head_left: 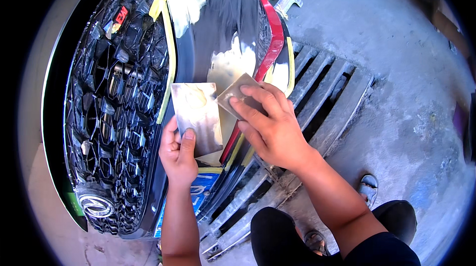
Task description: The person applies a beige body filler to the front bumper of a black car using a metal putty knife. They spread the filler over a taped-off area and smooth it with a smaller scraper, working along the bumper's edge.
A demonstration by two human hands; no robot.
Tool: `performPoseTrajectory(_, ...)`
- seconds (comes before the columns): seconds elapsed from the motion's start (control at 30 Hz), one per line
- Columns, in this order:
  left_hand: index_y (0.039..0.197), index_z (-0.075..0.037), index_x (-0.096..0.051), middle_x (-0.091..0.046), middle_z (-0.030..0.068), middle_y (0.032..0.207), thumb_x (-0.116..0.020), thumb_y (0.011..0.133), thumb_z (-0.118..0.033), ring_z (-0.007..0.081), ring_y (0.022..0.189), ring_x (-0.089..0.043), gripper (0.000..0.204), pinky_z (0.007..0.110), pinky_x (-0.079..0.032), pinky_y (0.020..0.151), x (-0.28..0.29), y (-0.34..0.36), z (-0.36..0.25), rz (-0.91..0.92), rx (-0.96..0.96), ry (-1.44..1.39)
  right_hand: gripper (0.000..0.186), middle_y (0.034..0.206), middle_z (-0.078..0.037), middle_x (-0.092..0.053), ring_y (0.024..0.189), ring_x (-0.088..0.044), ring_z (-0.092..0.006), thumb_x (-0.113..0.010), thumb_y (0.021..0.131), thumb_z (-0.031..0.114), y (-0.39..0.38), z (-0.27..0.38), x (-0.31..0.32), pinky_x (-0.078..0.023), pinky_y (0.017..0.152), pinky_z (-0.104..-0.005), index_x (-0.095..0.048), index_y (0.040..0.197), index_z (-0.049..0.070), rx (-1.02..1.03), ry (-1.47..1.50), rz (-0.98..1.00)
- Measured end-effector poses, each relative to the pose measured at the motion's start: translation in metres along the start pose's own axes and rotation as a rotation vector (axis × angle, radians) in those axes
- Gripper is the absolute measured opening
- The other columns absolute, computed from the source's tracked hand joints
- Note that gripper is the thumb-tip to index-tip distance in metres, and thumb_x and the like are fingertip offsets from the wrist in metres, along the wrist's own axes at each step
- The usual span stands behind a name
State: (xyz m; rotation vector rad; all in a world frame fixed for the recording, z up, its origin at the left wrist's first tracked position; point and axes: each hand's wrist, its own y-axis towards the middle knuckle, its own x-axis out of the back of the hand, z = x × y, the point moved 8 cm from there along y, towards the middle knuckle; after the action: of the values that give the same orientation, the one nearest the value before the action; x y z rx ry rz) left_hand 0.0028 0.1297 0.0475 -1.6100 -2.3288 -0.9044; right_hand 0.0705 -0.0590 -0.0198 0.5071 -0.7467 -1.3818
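Note:
My left hand (179,154) grips a flat rectangular putty board (197,112), thumb on its face and fingers behind. Cream putty is smeared over the board. Between the fingers of my right hand (280,130) is a smaller, brownish flat putty scraper (235,98), its edge close to or touching the board's upper right corner; I cannot tell which. Beyond both tools lies a dark car bumper (213,16) with a cream putty patch (234,60) and a second, paler patch (187,1) farther up. Yellow masking tape (170,53) borders the bumper beside the black grille (116,97).
A red strip (273,38) runs down the bumper's right side. Below my hands is a blue plate (201,189). Under the bumper, a slatted floor grate (327,80) has open gaps. Concrete floor (377,68) stretches right; my sandalled feet (368,189) stand at lower right.

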Motion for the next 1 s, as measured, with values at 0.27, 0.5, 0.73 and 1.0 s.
performPoseTrajectory(0.27, 0.136, 0.007, -0.041, -0.066, 0.0123, 0.113, -0.051, 0.097, -0.002, 0.0119, 0.1, -0.06, 0.041, 0.026, -0.046, 0.09, -0.018, -0.011, -0.005, 0.057, 0.004, 0.12, 0.043, 0.132, -0.008, -0.05, 0.124, -0.044, -0.0396, -0.069, 0.076, 0.011, -0.008, 0.013, -0.005, -0.039, 0.097, -0.0478, -0.066, 0.119, 0.013, 0.078, -0.01, 0.079)
performPoseTrajectory(0.5, 0.138, 0.009, -0.039, -0.054, 0.0174, 0.13, -0.05, 0.098, -0.006, 0.0187, 0.113, -0.055, 0.044, 0.031, -0.043, 0.098, 0.01, 0.011, -0.025, -0.061, -0.265, 0.293, 0.046, 0.133, -0.01, -0.049, 0.125, -0.044, -0.0361, -0.067, 0.078, 0.008, -0.022, -0.044, -0.001, -0.037, 0.102, -0.0478, -0.061, 0.123, 0.011, -0.063, -0.034, 0.097)
performPoseTrajectory(0.73, 0.136, 0.007, -0.043, -0.058, 0.0134, 0.128, -0.053, 0.097, -0.009, 0.0155, 0.114, -0.055, 0.043, 0.028, -0.039, 0.102, 0.024, 0.088, 0.002, 0.046, -0.036, -0.062, 0.049, 0.136, -0.005, -0.047, 0.125, -0.041, -0.0323, -0.07, 0.074, 0.009, -0.02, -0.088, -0.023, -0.038, 0.099, -0.0462, -0.062, 0.122, 0.014, -0.061, -0.138, 0.194)
performPoseTrajectory(1.0, 0.134, 0.005, -0.045, -0.059, 0.0139, 0.127, -0.054, 0.096, -0.007, 0.0174, 0.116, -0.056, 0.041, 0.031, -0.04, 0.103, 0.026, 0.092, 0.014, 0.004, -0.09, -0.133, 0.055, 0.135, -0.004, -0.047, 0.127, -0.041, -0.0331, -0.07, 0.066, 0.006, 0.004, -0.094, -0.041, -0.038, 0.1, -0.0472, -0.064, 0.119, 0.019, 0.141, -0.196, 0.24)
